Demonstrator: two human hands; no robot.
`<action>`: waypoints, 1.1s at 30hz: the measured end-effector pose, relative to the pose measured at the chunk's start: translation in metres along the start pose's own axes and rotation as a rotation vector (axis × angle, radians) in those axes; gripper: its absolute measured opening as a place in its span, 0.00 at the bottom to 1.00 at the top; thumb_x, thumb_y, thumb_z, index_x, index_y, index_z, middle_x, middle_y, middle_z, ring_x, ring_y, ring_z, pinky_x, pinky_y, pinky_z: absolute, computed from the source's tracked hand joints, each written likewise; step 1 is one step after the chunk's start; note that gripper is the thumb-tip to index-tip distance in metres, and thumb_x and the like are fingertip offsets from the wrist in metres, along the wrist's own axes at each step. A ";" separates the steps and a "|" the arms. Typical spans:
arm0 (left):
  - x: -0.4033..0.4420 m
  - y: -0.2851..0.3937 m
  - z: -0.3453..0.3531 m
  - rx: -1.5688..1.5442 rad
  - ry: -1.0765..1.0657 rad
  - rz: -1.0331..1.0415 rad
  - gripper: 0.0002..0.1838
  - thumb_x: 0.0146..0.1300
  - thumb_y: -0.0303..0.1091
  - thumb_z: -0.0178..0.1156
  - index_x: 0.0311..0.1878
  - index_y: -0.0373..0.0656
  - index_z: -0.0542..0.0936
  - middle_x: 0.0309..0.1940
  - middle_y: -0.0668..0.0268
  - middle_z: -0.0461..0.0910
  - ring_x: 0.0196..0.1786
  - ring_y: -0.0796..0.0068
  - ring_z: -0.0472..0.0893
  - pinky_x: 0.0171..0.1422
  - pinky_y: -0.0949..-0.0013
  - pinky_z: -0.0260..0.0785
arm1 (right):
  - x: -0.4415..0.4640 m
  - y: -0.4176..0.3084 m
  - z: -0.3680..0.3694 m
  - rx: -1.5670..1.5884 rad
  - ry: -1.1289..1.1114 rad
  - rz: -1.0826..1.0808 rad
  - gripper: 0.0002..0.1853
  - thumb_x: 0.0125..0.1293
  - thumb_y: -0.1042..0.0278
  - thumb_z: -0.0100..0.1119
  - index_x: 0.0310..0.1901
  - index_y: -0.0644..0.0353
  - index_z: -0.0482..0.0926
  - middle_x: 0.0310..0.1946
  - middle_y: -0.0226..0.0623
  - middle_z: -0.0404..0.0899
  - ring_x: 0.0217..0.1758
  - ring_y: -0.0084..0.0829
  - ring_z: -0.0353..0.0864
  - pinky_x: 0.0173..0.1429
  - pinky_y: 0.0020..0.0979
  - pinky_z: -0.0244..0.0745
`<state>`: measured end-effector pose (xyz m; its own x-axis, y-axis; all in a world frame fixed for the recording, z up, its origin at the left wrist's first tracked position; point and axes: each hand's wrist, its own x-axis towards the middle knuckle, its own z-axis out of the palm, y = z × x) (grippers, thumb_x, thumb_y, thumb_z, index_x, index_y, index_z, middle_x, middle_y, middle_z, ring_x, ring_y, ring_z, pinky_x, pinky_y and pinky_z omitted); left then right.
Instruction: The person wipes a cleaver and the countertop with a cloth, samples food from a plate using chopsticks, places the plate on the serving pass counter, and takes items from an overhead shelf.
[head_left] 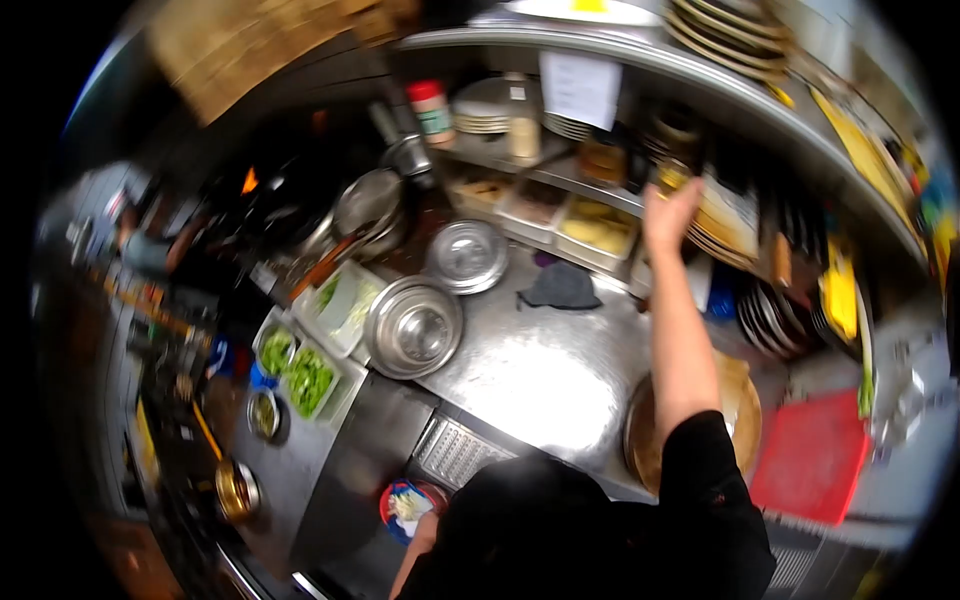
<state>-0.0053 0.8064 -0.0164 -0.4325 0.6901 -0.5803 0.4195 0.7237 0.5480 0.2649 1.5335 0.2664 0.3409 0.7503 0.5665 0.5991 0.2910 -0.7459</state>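
My right arm is stretched out to the shelf at the upper right. There my right hand [670, 212] is closed around a small container with a yellowish look [671, 177], blurred and partly covered by the fingers. Stacked plates [738, 225] stand just right of that hand. Low in the view, my left hand [428, 530] grips the edge of a small red-and-blue bowl [386, 508] holding pale chopped pieces. A metal grater-like panel [462, 452] lies close above the bowl. Most of the left fingers are hidden.
Metal bowls [414, 328] stand on the steel counter [520, 360] near a dark cloth [562, 287]. Green vegetables [310, 382] fill tubs at left. A red cutting board [812, 455] and a round wooden board [738, 400] lie right. A flame [250, 181] burns at left, near another person [150, 250].
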 end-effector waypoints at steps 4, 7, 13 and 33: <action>-0.017 -0.003 0.023 -0.027 0.056 -0.066 0.25 0.61 0.49 0.63 0.52 0.38 0.83 0.46 0.42 0.84 0.51 0.45 0.84 0.55 0.53 0.75 | 0.030 0.042 0.028 -0.094 0.049 -0.060 0.50 0.56 0.59 0.73 0.73 0.78 0.55 0.73 0.66 0.59 0.77 0.56 0.59 0.81 0.42 0.52; -0.019 -0.009 0.023 0.040 0.065 -0.189 0.24 0.59 0.47 0.64 0.53 0.40 0.84 0.49 0.44 0.84 0.53 0.45 0.84 0.58 0.53 0.76 | 0.036 0.038 0.020 -0.136 0.037 -0.063 0.50 0.57 0.55 0.75 0.71 0.76 0.58 0.67 0.67 0.68 0.69 0.61 0.70 0.73 0.45 0.65; -0.012 -0.015 0.033 0.041 0.092 -0.191 0.23 0.61 0.46 0.62 0.53 0.41 0.84 0.49 0.47 0.84 0.53 0.45 0.83 0.60 0.51 0.75 | 0.026 0.029 0.017 -0.148 0.068 -0.104 0.47 0.58 0.60 0.76 0.71 0.77 0.59 0.69 0.64 0.67 0.73 0.56 0.66 0.76 0.41 0.61; 0.022 -0.048 -0.011 0.120 -0.049 -0.110 0.19 0.62 0.41 0.57 0.48 0.38 0.84 0.46 0.43 0.84 0.52 0.44 0.83 0.59 0.49 0.75 | -0.173 -0.263 -0.182 0.840 -1.095 -0.043 0.55 0.53 0.67 0.77 0.78 0.65 0.52 0.63 0.44 0.73 0.66 0.34 0.75 0.69 0.34 0.71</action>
<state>-0.0432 0.7867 -0.0488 -0.4430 0.6036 -0.6629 0.4652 0.7869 0.4055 0.1800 1.2190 0.4284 -0.6392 0.6972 0.3247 -0.1517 0.2997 -0.9419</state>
